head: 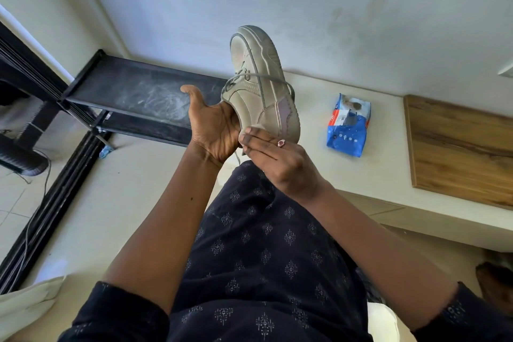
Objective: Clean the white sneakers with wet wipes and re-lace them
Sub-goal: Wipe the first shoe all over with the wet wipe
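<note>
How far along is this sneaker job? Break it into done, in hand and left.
Done: a wipe is out, and the pack lies on the ledge.
In hand: the left hand holds the sneaker up while the right hand presses the wipe against its heel side with straight fingers.
Left: the sneaker looks grey and grubby, and its lace is threaded loosely, so re-lacing hasn't started. No second sneaker is in view.

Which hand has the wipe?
The right hand, the ringed one, presses the wipe against the sneaker; the left hand only holds the sneaker.
</note>
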Motion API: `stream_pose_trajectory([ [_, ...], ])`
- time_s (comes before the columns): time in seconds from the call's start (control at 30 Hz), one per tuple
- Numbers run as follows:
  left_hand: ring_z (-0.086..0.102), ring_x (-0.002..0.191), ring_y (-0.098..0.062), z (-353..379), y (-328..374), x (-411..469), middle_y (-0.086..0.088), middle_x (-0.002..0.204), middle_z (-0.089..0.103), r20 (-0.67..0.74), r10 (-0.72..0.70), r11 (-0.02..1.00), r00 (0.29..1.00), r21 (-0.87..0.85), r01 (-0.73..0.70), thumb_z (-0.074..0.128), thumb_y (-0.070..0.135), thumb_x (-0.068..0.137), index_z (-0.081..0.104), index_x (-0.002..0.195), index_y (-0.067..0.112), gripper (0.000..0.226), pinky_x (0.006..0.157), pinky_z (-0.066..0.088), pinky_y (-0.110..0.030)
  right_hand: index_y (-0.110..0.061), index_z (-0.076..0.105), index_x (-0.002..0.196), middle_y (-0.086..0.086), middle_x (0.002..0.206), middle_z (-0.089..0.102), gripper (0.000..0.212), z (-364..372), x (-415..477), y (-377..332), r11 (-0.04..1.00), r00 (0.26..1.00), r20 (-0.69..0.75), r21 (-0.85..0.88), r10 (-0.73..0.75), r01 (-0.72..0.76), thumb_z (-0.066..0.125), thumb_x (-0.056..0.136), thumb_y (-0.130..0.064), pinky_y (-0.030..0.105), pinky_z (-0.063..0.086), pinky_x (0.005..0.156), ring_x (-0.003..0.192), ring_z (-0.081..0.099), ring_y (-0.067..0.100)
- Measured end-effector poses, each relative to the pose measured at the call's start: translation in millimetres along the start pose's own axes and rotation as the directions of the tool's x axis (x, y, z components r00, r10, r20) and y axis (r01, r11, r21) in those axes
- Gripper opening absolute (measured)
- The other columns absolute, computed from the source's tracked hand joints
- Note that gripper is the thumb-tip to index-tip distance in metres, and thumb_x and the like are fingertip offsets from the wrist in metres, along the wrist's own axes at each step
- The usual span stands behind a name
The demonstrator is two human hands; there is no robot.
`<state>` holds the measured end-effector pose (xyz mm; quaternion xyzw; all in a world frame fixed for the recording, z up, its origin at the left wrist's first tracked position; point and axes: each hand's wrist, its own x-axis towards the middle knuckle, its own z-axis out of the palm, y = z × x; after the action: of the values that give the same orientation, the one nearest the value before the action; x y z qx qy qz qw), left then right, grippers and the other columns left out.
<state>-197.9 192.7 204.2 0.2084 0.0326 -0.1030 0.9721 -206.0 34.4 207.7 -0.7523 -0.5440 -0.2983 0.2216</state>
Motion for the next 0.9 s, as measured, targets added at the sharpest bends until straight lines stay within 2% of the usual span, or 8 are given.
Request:
stream_pose_trajectory([
  [0.07, 0.052, 0.107, -0.027, -1.6, 1.2, 0.8, -0.016, 0.120, 0.052, -0.005, 0.010, 1.000, 1.000, 0.001, -0.010, 0.013, 0.091, 0.068, 0.039, 0.135, 0.000, 0.117, 0.101, 0.039, -0.032, 0.007, 0.071, 0.095, 0.018, 0.107, 0.068, 0.016, -0.3, -0.4, 4.4, 0.999, 0.999, 0.007, -0.020, -0.045, 0.045, 0.057, 0.089, 0.006, 0.036, 0.052, 0.091, 0.105, 0.064, 0.027],
  [0.17, 0.057, 0.103, -0.032, -0.8, 2.0, -0.9, -0.021, 0.117, 0.055, 0.006, 0.014, 0.999, 1.000, -0.049, -0.014, 0.017, 0.089, 0.069, 0.043, 0.132, -0.004, 0.115, 0.090, 0.051, -0.037, 0.006, 0.071, 0.096, 0.017, 0.105, 0.069, 0.023, -2.8, 6.7, 12.4, 0.997, 0.998, -0.009, -0.041, -0.058, 0.058, 0.048, 0.094, 0.004, 0.035, 0.052, 0.091, 0.104, 0.065, 0.028],
  [0.23, 0.055, 0.105, -0.033, 0.5, 2.4, -2.7, -0.023, 0.121, 0.051, 0.018, 0.009, 0.999, 1.000, -0.053, -0.008, 0.015, 0.091, 0.068, 0.038, 0.137, -0.003, 0.118, 0.090, 0.051, -0.039, 0.006, 0.071, 0.094, 0.017, 0.103, 0.069, 0.025, -3.6, 13.5, 19.5, 0.999, 0.999, -0.040, -0.037, 0.002, -0.004, 0.046, 0.095, 0.004, 0.035, 0.053, 0.089, 0.102, 0.065, 0.028],
  [0.4, 0.060, 0.101, -0.033, 3.2, -0.5, -3.8, -0.024, 0.118, 0.054, -0.025, 0.019, 0.997, 1.000, -0.076, -0.020, 0.013, 0.091, 0.069, 0.040, 0.135, -0.006, 0.120, 0.091, 0.050, -0.040, 0.006, 0.071, 0.090, 0.016, 0.098, 0.070, 0.013, -3.3, 20.7, 28.8, 0.986, 0.979, -0.112, 0.013, 0.168, -0.168, 0.065, 0.080, 0.010, 0.029, 0.051, 0.090, 0.097, 0.067, 0.026],
  [0.63, 0.063, 0.096, -0.031, 0.1, 2.0, -3.4, -0.021, 0.108, 0.062, -0.063, 0.046, 0.992, 0.997, -0.111, -0.053, 0.016, 0.088, 0.073, 0.058, 0.115, -0.007, 0.112, 0.091, 0.050, -0.039, 0.008, 0.071, 0.092, 0.017, 0.100, 0.070, 0.021, -6.9, -2.5, 21.9, 0.998, 0.997, -0.075, 0.057, -0.029, 0.034, 0.050, 0.091, 0.008, 0.036, 0.054, 0.087, 0.100, 0.066, 0.028],
  [0.77, 0.061, 0.099, -0.031, -3.7, 6.0, -2.3, -0.020, 0.111, 0.060, -0.061, 0.049, 0.993, 0.997, -0.105, -0.056, 0.016, 0.089, 0.072, 0.057, 0.118, -0.007, 0.114, 0.097, 0.042, -0.038, 0.007, 0.072, 0.090, 0.017, 0.100, 0.070, 0.021, -13.7, -1.1, 33.1, 0.977, 0.977, -0.033, -0.012, -0.213, 0.212, 0.051, 0.092, 0.006, 0.034, 0.051, 0.092, 0.099, 0.067, 0.028],
  [0.83, 0.062, 0.099, -0.032, -2.7, 8.5, -2.3, -0.021, 0.111, 0.061, -0.058, 0.049, 0.993, 0.997, -0.109, -0.055, 0.016, 0.089, 0.072, 0.056, 0.118, -0.008, 0.115, 0.095, 0.045, -0.040, 0.007, 0.072, 0.090, 0.017, 0.099, 0.070, 0.026, -14.3, 4.1, 36.3, 0.976, 0.975, -0.037, -0.030, -0.219, 0.218, 0.046, 0.094, 0.006, 0.035, 0.053, 0.088, 0.098, 0.067, 0.028],
  [0.9, 0.057, 0.106, -0.031, -3.0, 11.3, -2.0, -0.019, 0.115, 0.058, -0.055, 0.055, 0.994, 0.997, -0.096, -0.060, 0.014, 0.090, 0.071, 0.051, 0.125, -0.006, 0.116, 0.097, 0.044, -0.040, 0.007, 0.072, 0.089, 0.016, 0.097, 0.071, 0.036, -12.1, 10.8, 35.1, 0.990, 0.988, -0.063, 0.005, -0.143, 0.144, 0.037, 0.097, 0.005, 0.037, 0.057, 0.080, 0.097, 0.067, 0.029],
])
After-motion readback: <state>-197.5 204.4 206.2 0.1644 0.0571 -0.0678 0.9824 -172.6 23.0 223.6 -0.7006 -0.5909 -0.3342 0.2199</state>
